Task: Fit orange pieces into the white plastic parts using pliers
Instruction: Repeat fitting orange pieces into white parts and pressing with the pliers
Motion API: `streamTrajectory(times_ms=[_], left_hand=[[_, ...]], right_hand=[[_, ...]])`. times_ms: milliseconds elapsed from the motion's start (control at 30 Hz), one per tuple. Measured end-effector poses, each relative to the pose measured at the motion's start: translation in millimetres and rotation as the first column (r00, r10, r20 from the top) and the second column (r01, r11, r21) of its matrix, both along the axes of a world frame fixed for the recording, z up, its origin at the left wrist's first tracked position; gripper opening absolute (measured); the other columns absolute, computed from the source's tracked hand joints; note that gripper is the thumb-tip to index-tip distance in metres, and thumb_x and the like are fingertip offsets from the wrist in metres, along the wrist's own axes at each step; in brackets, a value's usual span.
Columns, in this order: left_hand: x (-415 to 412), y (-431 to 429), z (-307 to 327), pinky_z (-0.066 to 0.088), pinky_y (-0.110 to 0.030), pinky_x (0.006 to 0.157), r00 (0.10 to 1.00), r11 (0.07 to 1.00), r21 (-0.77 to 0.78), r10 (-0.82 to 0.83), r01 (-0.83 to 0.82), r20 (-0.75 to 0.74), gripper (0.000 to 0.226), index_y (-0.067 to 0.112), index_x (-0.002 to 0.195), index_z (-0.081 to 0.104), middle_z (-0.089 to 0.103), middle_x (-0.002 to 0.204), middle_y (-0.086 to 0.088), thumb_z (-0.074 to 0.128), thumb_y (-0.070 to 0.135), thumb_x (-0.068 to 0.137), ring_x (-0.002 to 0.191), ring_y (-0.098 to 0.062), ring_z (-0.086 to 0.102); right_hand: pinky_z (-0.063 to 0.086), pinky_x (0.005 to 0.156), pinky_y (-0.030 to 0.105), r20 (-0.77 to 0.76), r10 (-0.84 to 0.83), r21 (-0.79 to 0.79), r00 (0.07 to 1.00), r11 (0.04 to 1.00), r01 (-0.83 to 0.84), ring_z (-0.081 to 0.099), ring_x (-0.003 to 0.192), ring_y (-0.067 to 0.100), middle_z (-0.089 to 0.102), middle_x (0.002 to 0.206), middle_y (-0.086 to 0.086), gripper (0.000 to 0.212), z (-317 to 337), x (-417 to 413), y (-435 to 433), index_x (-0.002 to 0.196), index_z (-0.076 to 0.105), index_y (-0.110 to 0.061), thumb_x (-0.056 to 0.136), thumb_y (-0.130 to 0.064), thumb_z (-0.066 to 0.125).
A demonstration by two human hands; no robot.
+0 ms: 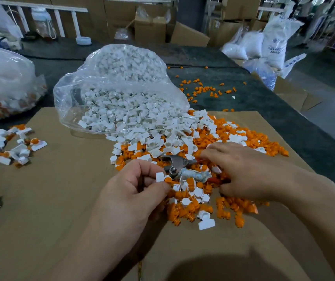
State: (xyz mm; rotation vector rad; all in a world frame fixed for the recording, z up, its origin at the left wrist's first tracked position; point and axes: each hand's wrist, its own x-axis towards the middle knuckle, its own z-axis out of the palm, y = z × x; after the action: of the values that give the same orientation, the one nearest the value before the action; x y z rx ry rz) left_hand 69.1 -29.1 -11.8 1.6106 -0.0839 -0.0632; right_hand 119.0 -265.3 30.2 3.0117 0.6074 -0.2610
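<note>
Currently, white part, orange piece seated, is pinched by the left hand above the table; light, stiff, likely slippery, best held edgewise. Pliers are gripped by the right hand.

Orange pieces and white plastic parts lie heaped together near the surface's right edge. Metal pliers lie on the heap, head pointing left, handles held in the right hand. The left hand pinches one white part fitted with an orange insert.
</note>
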Motion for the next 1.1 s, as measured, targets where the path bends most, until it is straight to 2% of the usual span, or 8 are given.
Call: streamTrajectory(times_ms=[200,300,433,600,700,800,933,1100], left_hand=[[-2,-2,3,0.043,-0.014,0.047,1.000,1.000,-0.003,0.012,-0.012,0.000,0.021,0.038,0.086,0.070,0.058,0.058,0.008,0.073,0.019,0.079,0.051,-0.007,0.055],[-1,0,2,0.045,-0.012,0.050,0.999,0.999,0.021,0.040,-0.040,0.017,0.023,0.043,0.088,0.069,0.060,0.059,0.011,0.073,0.023,0.078,0.054,-0.007,0.061],[-2,-1,0,0.043,-0.012,0.048,0.999,0.999,0.026,0.039,-0.039,0.025,0.024,0.041,0.086,0.069,0.058,0.059,0.011,0.073,0.018,0.082,0.052,-0.005,0.058],[-2,-3,2,0.044,-0.015,0.045,0.999,0.997,-0.068,0.034,-0.033,0.027,0.021,0.033,0.084,0.071,0.059,0.057,0.004,0.075,0.012,0.080,0.049,-0.010,0.056],[-1,-4,6,0.045,-0.021,0.046,1.000,0.990,-0.138,0.025,-0.024,0.008,0.029,0.026,0.084,0.072,0.059,0.059,-0.006,0.090,0.015,0.064,0.049,-0.017,0.056],[-3,-5,8,0.047,-0.022,0.046,1.000,0.972,-0.234,-0.003,0.008,0.021,0.031,0.020,0.082,0.073,0.057,0.059,-0.006,0.088,0.017,0.054,0.050,-0.019,0.057],[-12,-11,14,0.054,-0.019,0.057,0.976,0.973,-0.184,-0.104,0.140,0.191,0.023,0.032,0.084,0.076,0.069,0.069,0.006,0.079,0.035,0.061,0.063,-0.010,0.068],[-19,-19,19,0.051,-0.008,0.063,0.941,0.985,-0.060,-0.136,0.163,0.310,0.020,0.052,0.083,0.073,0.070,0.074,0.025,0.071,0.042,0.065,0.071,0.007,0.067]], right_hand=[[0.034,0.088,0.039,0.267,0.079,-0.140,0.961,0.989,-0.043,0.041,0.108,0.019,0.048,0.119,-0.003,0.064,-12,-4,14,0.136,0.036,-0.029,0.077,-0.041,0.057],[0.035,0.086,0.035,0.330,0.029,-0.052,0.944,0.999,-0.012,0.039,0.099,0.015,0.047,0.107,-0.006,0.047,-16,-8,15,0.126,0.043,-0.029,0.081,-0.041,0.051],[0.037,0.077,0.027,0.332,-0.081,0.136,0.940,0.990,0.037,0.033,0.091,0.010,0.040,0.096,-0.010,0.032,-7,-14,6,0.114,0.051,-0.030,0.085,-0.041,0.050],[0.031,0.077,0.011,0.258,-0.149,0.363,0.955,0.930,0.048,0.036,0.098,0.000,0.043,0.104,-0.017,0.034,11,-39,6,0.113,0.049,-0.035,0.079,-0.038,0.052],[0.032,0.073,0.008,0.207,-0.150,0.441,0.967,0.896,0.044,0.041,0.100,-0.007,0.050,0.100,-0.026,0.030,11,-53,13,0.108,0.046,-0.043,0.078,-0.045,0.047],[0.031,0.068,0.010,0.185,-0.158,0.469,0.970,0.882,0.054,0.042,0.097,-0.010,0.051,0.096,-0.026,0.030,6,-53,15,0.109,0.046,-0.043,0.079,-0.045,0.045],[0.030,0.069,0.013,0.160,-0.156,0.480,0.975,0.875,0.062,0.043,0.094,-0.007,0.051,0.098,-0.024,0.028,0,-51,16,0.109,0.047,-0.042,0.080,-0.042,0.047],[0.041,0.076,0.020,0.174,-0.118,0.485,0.978,0.875,0.019,0.045,0.095,-0.001,0.052,0.100,-0.023,0.034,1,-54,21,0.108,0.047,-0.042,0.077,-0.055,0.042]])
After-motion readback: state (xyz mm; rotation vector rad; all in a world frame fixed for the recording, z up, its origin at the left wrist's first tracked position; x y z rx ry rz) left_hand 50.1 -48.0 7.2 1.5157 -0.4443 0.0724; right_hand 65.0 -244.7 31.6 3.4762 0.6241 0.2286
